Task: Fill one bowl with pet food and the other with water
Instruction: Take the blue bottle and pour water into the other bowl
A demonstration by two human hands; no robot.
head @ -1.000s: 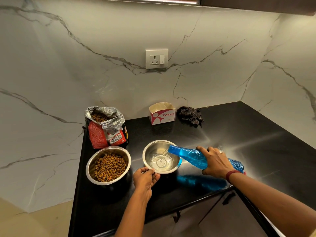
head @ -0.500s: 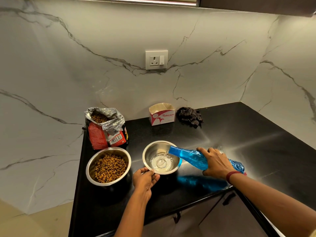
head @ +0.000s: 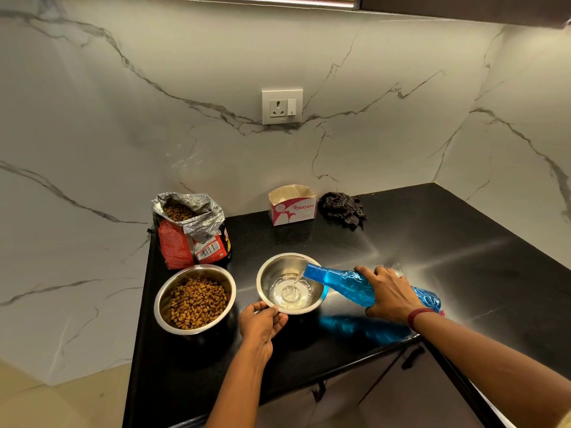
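Observation:
Two steel bowls stand on the black counter (head: pixel 309 242). The left bowl (head: pixel 162 307) is heaped with brown kibble. The right bowl (head: pixel 279 267) holds a shallow pool of water. My right hand (head: pixel 389 293) grips a blue plastic bottle (head: pixel 343 282) tipped on its side, mouth over the right bowl's rim, and a thin stream of water runs into the bowl. My left hand (head: pixel 261 324) holds the near rim of that bowl, fingers curled on it.
An open red pet food bag (head: pixel 188 236) stands behind the kibble bowl. A small cardboard box (head: pixel 292 205) and a dark crumpled cloth (head: pixel 343 208) sit by the marble wall. The counter's front edge runs just under my wrists, with cabinet handles below.
Water keeps pouring and the pool in the right bowl has grown a little. Both hands and the bottle stay almost where they were.

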